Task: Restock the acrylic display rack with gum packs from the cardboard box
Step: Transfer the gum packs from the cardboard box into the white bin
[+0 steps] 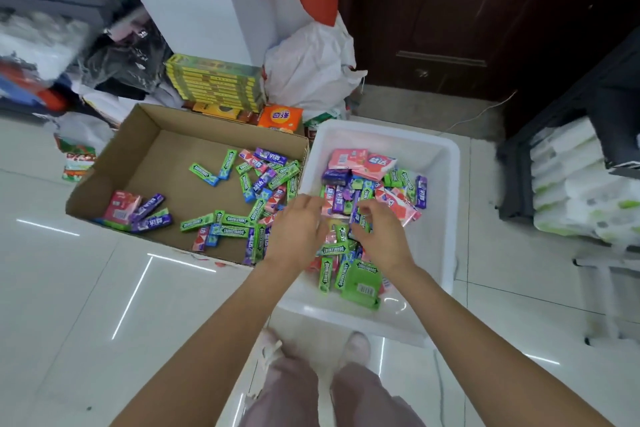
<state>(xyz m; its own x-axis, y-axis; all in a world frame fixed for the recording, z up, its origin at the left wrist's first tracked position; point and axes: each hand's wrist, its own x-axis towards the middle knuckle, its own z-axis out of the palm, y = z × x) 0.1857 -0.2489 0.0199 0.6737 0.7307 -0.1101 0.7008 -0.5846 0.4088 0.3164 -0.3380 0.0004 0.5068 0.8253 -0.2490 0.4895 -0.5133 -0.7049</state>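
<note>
An open cardboard box (173, 163) sits on the floor at left, with several green, purple, pink and blue gum packs (228, 220) scattered inside. Touching its right side is a white plastic bin (446, 163) holding a pile of similar gum packs (360, 281). Both my hands are over that pile. My left hand (298, 229) reaches across the bin's left rim with fingers extended onto the packs. My right hand (381, 236) has its fingers curled round a purple-blue gum pack (357, 218) in the pile. No acrylic rack is in view.
A stack of yellow-green cartons (214, 83) and an orange packet (280, 116) stand behind the box. A white sack (311, 69) leans by a dark door (450, 10). Wrapped tissue packs (581, 184) fill a rack at right. My feet (356, 347) stand before the bin.
</note>
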